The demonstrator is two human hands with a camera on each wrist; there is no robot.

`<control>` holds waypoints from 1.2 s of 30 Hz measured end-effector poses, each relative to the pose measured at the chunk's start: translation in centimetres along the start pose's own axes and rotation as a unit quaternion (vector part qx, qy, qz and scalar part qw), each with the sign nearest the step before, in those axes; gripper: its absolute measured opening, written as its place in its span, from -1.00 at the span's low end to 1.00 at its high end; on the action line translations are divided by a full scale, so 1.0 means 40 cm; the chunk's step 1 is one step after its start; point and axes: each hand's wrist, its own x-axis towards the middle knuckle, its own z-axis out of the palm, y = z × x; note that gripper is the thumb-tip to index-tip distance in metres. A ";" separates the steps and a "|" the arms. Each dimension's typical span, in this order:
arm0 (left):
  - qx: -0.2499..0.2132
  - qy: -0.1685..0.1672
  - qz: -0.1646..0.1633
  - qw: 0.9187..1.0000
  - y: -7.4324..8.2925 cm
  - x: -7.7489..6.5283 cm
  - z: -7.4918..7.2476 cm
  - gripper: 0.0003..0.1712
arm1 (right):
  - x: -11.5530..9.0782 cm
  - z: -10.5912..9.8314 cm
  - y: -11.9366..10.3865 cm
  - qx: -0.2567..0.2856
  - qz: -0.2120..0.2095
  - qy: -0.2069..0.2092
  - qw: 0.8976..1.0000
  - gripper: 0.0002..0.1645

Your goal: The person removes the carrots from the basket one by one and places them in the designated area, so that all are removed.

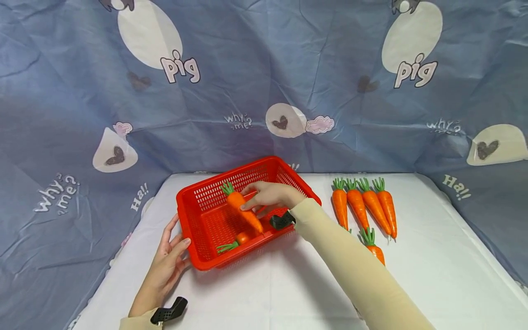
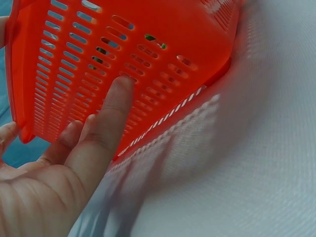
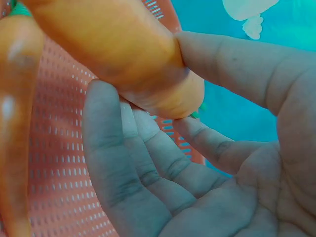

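Observation:
A red plastic basket (image 1: 205,265) with slotted walls stands on the white table, turned at an angle. My left hand (image 1: 166,268) holds its left end, thumb at the rim and other fingers against the outer wall (image 2: 84,64). Over the basket's inside, my right hand (image 1: 268,197) grips an orange carrot (image 1: 236,201) between thumb and fingers, its green top pointing up and left. In the right wrist view the fingertips press the carrot's thick body (image 3: 123,44). Another carrot (image 1: 242,238) lies in the basket, partly hidden by the near wall.
Several carrots (image 1: 358,206) lie side by side on the table (image 1: 433,275) to the right, tops pointing away. Nearer, another carrot (image 1: 374,251) is partly covered by my right sleeve (image 1: 346,263). A blue printed cloth (image 1: 264,68) hangs behind the table.

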 end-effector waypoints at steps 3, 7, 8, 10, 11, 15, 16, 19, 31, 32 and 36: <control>-0.003 -0.002 0.000 1.000 -0.001 -0.001 -0.001 -0.09 | -0.015 -0.006 0.000 -0.004 -0.006 0.003 1.000 -0.25; -0.008 -0.007 0.001 1.000 -0.002 -0.003 0.000 -0.09 | -0.031 -0.013 0.004 0.001 -0.014 0.006 1.000 -0.26; -0.007 -0.007 0.001 1.000 -0.003 -0.003 0.000 -0.09 | -0.035 -0.015 0.005 0.002 -0.017 0.006 1.000 -0.27; -0.006 -0.008 0.001 1.000 -0.003 -0.003 0.001 -0.09 | -0.040 -0.018 0.008 0.005 -0.024 0.007 1.000 -0.28; -0.005 -0.008 0.002 1.000 -0.003 -0.003 0.001 -0.09 | -0.043 -0.020 0.009 0.006 -0.027 0.008 1.000 -0.28; -0.008 -0.012 0.004 1.000 -0.003 -0.001 0.001 -0.09 | -0.056 -0.028 0.013 0.005 -0.038 0.014 0.999 -0.29; -0.009 -0.013 0.005 1.000 -0.003 -0.001 0.000 -0.09 | -0.060 -0.030 0.014 0.005 -0.040 0.016 0.999 -0.29; -0.010 -0.012 0.006 1.000 -0.002 0.000 0.000 -0.09 | -0.074 -0.035 0.014 0.003 -0.047 0.017 0.999 -0.28; -0.006 0.000 -0.003 1.000 0.001 -0.002 0.002 -0.09 | -0.133 -0.051 0.034 0.005 -0.061 0.027 0.998 -0.29; -0.006 0.000 -0.003 1.000 0.001 -0.002 0.002 -0.09 | -0.137 -0.051 0.036 0.005 -0.061 0.029 0.998 -0.29; -0.004 0.001 -0.004 1.000 0.002 -0.001 0.003 -0.09 | -0.155 -0.052 0.042 0.004 -0.067 0.041 0.997 -0.28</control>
